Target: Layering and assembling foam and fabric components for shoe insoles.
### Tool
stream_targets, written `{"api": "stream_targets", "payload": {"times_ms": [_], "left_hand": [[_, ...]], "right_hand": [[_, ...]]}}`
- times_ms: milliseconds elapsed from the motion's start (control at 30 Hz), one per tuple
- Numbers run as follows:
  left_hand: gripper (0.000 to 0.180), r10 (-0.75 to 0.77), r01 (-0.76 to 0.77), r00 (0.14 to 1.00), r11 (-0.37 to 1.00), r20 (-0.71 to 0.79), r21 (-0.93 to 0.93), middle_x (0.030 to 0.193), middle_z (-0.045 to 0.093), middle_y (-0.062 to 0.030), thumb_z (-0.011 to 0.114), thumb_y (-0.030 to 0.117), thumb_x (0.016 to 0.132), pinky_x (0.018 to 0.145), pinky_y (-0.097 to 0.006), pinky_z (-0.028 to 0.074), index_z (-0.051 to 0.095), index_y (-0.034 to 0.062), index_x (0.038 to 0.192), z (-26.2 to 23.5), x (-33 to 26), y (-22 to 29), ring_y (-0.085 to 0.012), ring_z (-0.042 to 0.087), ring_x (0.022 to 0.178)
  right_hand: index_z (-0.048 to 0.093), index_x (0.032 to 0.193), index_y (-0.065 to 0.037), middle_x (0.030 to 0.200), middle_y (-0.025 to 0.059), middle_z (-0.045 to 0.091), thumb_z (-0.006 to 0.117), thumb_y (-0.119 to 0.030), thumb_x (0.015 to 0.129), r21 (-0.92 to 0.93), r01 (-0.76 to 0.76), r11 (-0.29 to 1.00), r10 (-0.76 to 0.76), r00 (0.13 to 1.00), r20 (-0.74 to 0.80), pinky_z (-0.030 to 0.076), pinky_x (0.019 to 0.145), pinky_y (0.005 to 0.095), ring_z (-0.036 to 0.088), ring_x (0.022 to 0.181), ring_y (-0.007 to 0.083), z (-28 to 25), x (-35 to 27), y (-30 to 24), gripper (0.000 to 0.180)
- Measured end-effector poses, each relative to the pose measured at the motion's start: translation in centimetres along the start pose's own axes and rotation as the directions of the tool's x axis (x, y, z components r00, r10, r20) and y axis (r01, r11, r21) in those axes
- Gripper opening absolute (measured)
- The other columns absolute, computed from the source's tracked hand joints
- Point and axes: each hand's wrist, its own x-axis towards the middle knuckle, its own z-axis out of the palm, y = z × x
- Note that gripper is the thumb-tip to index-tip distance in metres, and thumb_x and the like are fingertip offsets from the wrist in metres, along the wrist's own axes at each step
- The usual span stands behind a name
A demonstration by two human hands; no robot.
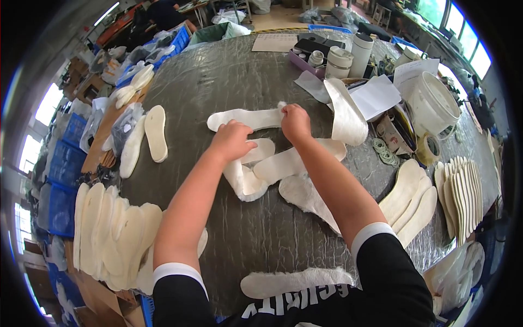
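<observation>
A white fleecy insole (pixel 248 118) lies crosswise near the middle of the table. My right hand (pixel 296 122) is closed on its right end, with a small tuft of fluff showing at the fingertips. Bent fingers of my left hand (pixel 233 140) rest at the insole's near edge, the thumb held apart from them. Below my hands, a folded fleecy insole (pixel 245 182) and a flat cream insole (pixel 283 162) overlap. Another fluffy insole (pixel 305 195) is partly covered by my right forearm. A further one (pixel 294 280) lies close to my body.
Insoles are stacked at the left (pixel 109 234) and in a standing row (pixel 460 196) at the right. A curled white piece (pixel 348 120) stands beside a white bucket (pixel 433 103), jars (pixel 339 62) and tape (pixel 429 148). Blue crates (pixel 65 158) line the table's left side.
</observation>
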Motion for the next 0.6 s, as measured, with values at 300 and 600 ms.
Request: {"api": "stream_targets", "payload": {"times_ms": [300, 600], "left_hand": [[0.012, -0.159, 0.144, 0.987, 0.95, 0.031, 0.275, 0.095, 0.067, -0.0096, 0.06, 0.01, 0.083, 0.087, -0.043, 0.044, 0.069, 0.008, 0.09, 0.5, -2.6, -0.2, -0.0287, 0.061, 0.1], [0.012, -0.492, 0.46, 0.858, 0.864, -0.147, -0.203, 0.088, 0.066, -0.0167, 0.06, 0.014, 0.087, 0.076, -0.041, 0.05, 0.061, 0.0022, 0.091, -2.1, -7.8, -2.8, -0.0349, 0.063, 0.084]], "right_hand": [[0.063, 0.103, -0.015, 0.109, 0.0096, 0.063, 0.051, -0.016, 0.09, -0.063, -0.208, 0.976, 0.211, 0.976, 0.053, 0.046, 0.087, 0.045, 0.059, 0.105, 0.0316, -1.8, -0.5, -0.8, 0.018], [0.056, 0.122, -0.023, 0.118, 0.011, 0.055, 0.056, -0.033, 0.092, -0.267, -0.261, 0.928, 0.302, 0.945, 0.125, 0.039, 0.094, 0.048, 0.054, 0.114, 0.0306, -1.9, -1.0, -1.5, 0.032]]}}
